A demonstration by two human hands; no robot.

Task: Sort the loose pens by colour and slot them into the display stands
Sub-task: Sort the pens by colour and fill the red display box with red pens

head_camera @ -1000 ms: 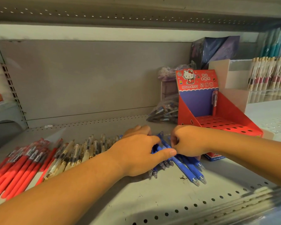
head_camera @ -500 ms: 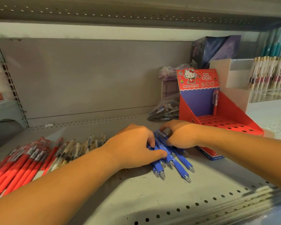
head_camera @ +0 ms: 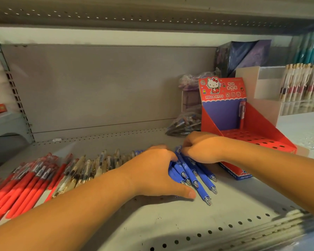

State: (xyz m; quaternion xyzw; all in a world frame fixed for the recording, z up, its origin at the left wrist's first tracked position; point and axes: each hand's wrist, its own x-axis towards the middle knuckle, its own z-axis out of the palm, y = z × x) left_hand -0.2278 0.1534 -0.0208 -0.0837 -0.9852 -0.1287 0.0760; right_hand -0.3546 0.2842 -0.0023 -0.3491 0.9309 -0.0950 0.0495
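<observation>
Matt painted metal shelf (head_camera: pixel 170 223) w/ perforations, glossy plastic blue pens (head_camera: pixel 199 182), printed cardboard stand (head_camera: pixel 257 124).

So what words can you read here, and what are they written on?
"HELLO KITTY": on the header card of the red display stand, under the cat picture.
Chinese characters beside the cat on that card: too blurred to read.
Print on the stand's blue front edge: too small to read.
Markings on the blue pens: unreadable.

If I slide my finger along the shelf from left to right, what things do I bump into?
red pens → clear gold-trimmed pens → left hand → blue pens → right hand → red Hello Kitty stand
</observation>
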